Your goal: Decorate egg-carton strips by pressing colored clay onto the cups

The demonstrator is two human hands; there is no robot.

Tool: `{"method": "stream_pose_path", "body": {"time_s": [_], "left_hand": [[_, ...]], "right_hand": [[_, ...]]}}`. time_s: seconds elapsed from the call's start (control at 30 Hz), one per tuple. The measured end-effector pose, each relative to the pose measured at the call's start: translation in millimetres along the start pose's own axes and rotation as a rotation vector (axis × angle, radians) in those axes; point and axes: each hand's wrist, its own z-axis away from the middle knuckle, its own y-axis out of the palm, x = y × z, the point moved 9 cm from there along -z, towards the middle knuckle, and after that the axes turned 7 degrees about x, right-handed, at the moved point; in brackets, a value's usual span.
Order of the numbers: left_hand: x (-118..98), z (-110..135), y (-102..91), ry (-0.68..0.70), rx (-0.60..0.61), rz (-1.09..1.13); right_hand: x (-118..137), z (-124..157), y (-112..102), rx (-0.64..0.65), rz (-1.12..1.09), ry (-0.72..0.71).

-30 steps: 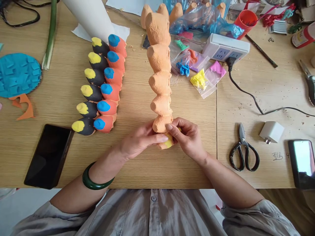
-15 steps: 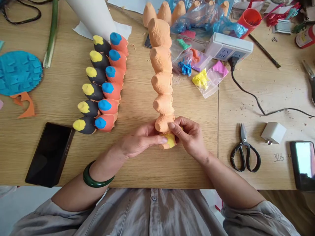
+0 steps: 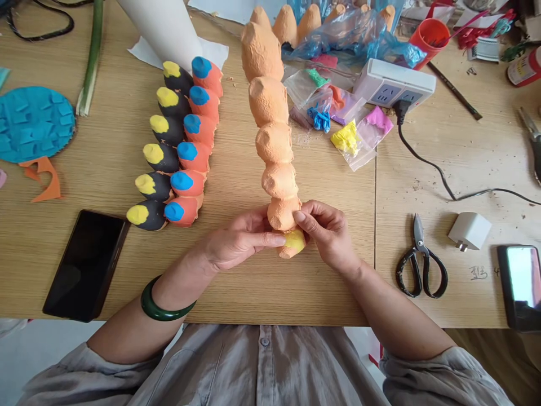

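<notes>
Between my two hands is a strip of orange egg carton (image 3: 274, 144), a single row of bumpy cups stretching away from me. Its nearest cup carries a patch of yellow clay (image 3: 295, 241). My left hand (image 3: 240, 239) grips the near end, thumb pressed on the yellow patch. My right hand (image 3: 327, 234) pinches the strip from the other side, thumb at the edge just above the yellow cup. To the left lies a painted-looking double row of carton cups (image 3: 190, 155), black with yellow tips and red with blue tips.
Small bags of coloured clay (image 3: 346, 138) and a white power strip (image 3: 393, 84) lie at the back right. Scissors (image 3: 418, 259), a white adapter (image 3: 470, 231) and a phone (image 3: 522, 287) are on the right. A black phone (image 3: 87, 265) and a blue disc (image 3: 36, 124) are on the left.
The far end of the orange strip has swung left and come up closer to the camera. Both hands keep their hold on the near end, almost unmoved.
</notes>
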Motion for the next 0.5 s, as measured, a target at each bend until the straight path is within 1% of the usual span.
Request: {"method": "stream_pose_path", "body": {"time_s": [0.3,0.5], "left_hand": [[-6.6,0.7,2.8,0.061,0.037,-0.022],[-6.7,0.0,5.2,0.061,0.034,-0.038]], "right_hand": [[-2.6,-1.0,-4.9,0.019,-0.076,-0.040],[-7.9,-3.1,-6.2,0.010,-0.203,0.028]]}}
